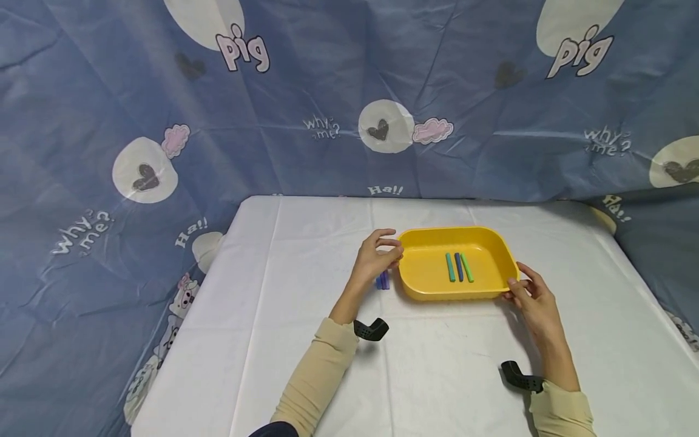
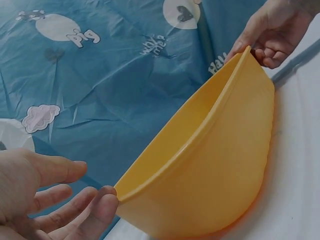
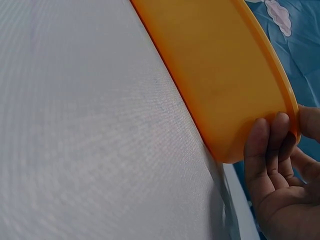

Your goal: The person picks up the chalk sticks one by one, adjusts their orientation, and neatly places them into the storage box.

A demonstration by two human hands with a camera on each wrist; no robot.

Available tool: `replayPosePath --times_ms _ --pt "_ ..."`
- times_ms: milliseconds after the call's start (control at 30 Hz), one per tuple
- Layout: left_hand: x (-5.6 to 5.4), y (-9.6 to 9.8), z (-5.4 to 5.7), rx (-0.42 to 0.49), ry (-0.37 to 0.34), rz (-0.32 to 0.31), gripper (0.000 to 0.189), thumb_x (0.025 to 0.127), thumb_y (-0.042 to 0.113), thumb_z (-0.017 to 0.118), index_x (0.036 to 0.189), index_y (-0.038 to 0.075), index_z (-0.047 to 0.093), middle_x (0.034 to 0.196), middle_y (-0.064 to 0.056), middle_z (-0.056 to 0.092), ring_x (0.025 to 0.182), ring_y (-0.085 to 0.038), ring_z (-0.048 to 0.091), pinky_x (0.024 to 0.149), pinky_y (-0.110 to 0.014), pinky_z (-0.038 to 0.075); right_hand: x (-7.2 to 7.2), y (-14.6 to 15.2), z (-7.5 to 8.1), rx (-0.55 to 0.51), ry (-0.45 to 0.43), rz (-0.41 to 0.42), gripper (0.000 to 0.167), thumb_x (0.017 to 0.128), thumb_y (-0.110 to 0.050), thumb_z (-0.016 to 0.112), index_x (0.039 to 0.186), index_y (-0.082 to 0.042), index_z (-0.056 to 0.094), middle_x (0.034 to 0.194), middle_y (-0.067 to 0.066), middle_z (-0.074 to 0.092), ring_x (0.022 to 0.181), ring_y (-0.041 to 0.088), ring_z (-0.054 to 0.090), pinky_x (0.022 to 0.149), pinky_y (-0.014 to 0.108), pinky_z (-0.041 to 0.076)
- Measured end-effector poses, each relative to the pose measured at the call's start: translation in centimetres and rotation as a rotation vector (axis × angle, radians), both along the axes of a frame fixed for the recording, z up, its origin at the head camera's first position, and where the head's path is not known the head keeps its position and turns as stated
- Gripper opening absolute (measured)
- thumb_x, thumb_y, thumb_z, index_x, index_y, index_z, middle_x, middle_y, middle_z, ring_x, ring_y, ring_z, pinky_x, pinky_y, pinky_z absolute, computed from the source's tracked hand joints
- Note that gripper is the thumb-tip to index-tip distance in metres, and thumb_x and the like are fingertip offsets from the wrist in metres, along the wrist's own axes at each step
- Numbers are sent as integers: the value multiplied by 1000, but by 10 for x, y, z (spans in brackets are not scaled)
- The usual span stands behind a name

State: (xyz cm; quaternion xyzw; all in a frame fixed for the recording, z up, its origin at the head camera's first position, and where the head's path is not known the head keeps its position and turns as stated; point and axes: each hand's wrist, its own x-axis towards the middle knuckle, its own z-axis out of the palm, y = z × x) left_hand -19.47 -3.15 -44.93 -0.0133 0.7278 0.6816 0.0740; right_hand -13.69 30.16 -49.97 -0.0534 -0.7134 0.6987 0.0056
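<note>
A shallow yellow plastic tray [image 1: 442, 290] with rounded corners spans the space between both hands. My left hand [image 1: 373, 258] pinches its left rim at the fingertips, the other fingers spread loosely. At the opposite near corner, my right hand [image 1: 540, 309] grips the rim, thumb at the edge and fingers against the outer wall [image 3: 225, 75]. Three short sticks lie side by side inside: a teal stick [image 1: 450, 267], a dark blue stick [image 1: 459, 267] and a light green stick [image 1: 467, 268]. Their exact kind cannot be made out.
A few blue and purple sticks [image 1: 384, 280] lie on the white-covered table [image 1: 306, 291], just under the left hand and partly hidden by it. Behind the table hangs a blue printed cloth [image 1: 306, 164]. Black wrist mounts [image 1: 372, 329] protrude from both forearms.
</note>
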Motion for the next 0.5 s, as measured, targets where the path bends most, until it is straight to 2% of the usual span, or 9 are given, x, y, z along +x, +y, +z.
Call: replayPosePath --times_ms 167,500 --pt "0 -6 -2 -45 -9 30 45 86 13 69 128 19 53 112 -8 65 87 -22 71 71 -31 59 0 0 0 -10 -15 0 61 92 -21 61 146 -15 34 90 -5 50 72 1 63 68 13 54" --pt "0 -20 -8 -68 -3 70 46 86 13 69 128 17 53 115 -11 64 87 -21 71 68 -28 59 0 0 5 -51 -28 8 61 92 -19 60 146 -14 32 89 -5 52 72 2 64 69 14 54"
